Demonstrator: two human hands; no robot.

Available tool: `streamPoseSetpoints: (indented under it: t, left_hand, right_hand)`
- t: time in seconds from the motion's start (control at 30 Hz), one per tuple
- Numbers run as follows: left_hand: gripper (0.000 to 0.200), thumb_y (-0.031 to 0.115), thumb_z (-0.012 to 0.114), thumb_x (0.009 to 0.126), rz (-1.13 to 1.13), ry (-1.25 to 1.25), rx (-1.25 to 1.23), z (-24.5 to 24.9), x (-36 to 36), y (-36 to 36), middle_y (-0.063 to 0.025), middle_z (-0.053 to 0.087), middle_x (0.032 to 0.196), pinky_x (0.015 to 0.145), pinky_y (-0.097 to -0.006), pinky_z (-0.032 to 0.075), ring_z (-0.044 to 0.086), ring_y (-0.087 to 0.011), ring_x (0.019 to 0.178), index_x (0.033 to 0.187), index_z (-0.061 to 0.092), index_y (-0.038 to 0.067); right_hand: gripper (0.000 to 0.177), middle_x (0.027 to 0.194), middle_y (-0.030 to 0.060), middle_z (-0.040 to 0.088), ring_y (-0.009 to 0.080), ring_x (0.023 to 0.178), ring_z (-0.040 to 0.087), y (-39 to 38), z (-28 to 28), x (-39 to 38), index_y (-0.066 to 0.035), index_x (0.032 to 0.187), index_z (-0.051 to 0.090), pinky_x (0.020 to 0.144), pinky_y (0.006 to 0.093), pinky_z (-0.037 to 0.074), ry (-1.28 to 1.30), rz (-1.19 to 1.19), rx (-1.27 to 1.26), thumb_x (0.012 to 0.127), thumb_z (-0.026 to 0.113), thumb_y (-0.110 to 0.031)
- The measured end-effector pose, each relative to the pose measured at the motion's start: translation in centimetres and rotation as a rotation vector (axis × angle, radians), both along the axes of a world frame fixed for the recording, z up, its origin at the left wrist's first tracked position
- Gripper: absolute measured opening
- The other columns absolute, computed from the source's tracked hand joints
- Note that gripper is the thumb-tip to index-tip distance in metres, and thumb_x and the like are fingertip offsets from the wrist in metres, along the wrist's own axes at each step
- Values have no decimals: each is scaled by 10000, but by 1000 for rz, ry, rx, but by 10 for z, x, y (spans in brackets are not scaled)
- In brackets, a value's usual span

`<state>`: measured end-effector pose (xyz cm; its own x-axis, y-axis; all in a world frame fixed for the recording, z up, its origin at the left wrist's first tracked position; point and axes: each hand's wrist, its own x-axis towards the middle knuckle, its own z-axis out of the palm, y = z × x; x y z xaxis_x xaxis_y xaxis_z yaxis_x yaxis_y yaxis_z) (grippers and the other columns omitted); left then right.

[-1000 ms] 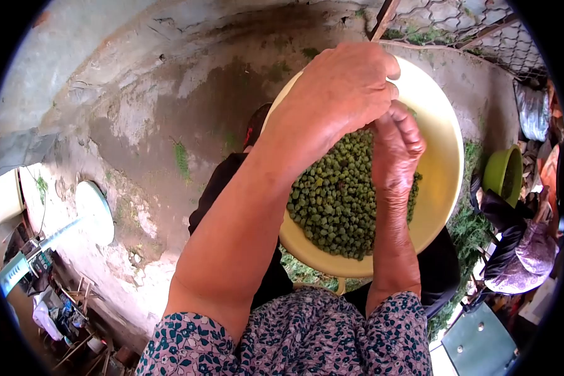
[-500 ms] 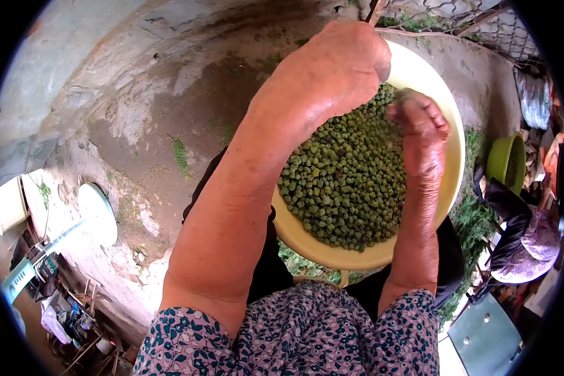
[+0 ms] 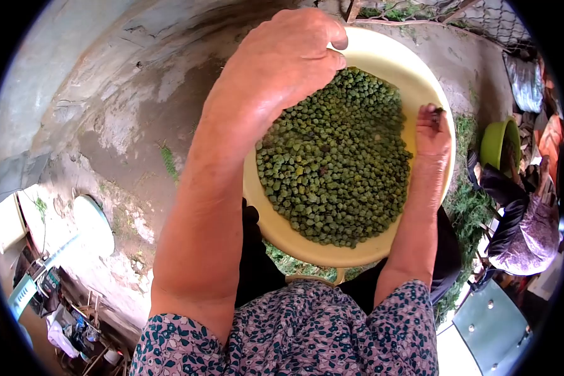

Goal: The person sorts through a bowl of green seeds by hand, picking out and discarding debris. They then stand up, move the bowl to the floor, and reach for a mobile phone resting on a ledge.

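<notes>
A large pale yellow basin (image 3: 301,245) stands between my knees, filled with many small green buds or berries (image 3: 332,169). My left hand (image 3: 294,53) is over the basin's upper left edge, its thumb and index finger curled toward each other; whatever lies between them is too small to name. Near the right inner wall, my right hand (image 3: 433,131) is palm up with fingers curled, and a small dark thing (image 3: 437,114) shows at its fingertips.
At the right, another person in a purple patterned top (image 3: 529,235) sits beside a green bowl (image 3: 500,143). A round white object (image 3: 94,225) is at the left. Cut greenery (image 3: 467,216) lies right of the basin.
My left hand has moved up and left, away from the basin's middle. My right hand has shifted down toward the right rim and turned palm up. The view has shifted slightly.
</notes>
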<state>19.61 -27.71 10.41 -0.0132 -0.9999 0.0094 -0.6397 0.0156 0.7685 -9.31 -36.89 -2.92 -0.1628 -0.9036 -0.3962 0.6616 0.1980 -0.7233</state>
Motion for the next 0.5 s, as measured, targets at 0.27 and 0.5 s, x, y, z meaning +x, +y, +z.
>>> streamPoseSetpoints:
  t: [0.27, 0.5]
  left_hand:
    - [272, 139, 552, 800, -8, 25, -14, 1, 4, -2, -141, 633, 794, 683, -311, 465, 593, -189, 713, 972, 594, -68]
    - [249, 129, 557, 806, -20, 43, -6, 2, 6, -4, -141, 628, 785, 669, -304, 461, 586, -183, 706, 960, 595, -63]
  right_hand:
    - [266, 1029, 157, 635, 254, 920, 609, 56, -90, 55, 21, 1057, 621, 812, 344, 489, 1113, 370, -26, 804, 561, -36]
    - [435, 1186, 135, 480, 304, 1104, 460, 84, -117, 81, -76, 1203, 478, 889, 456, 404, 1907, 664, -150, 798, 606, -166]
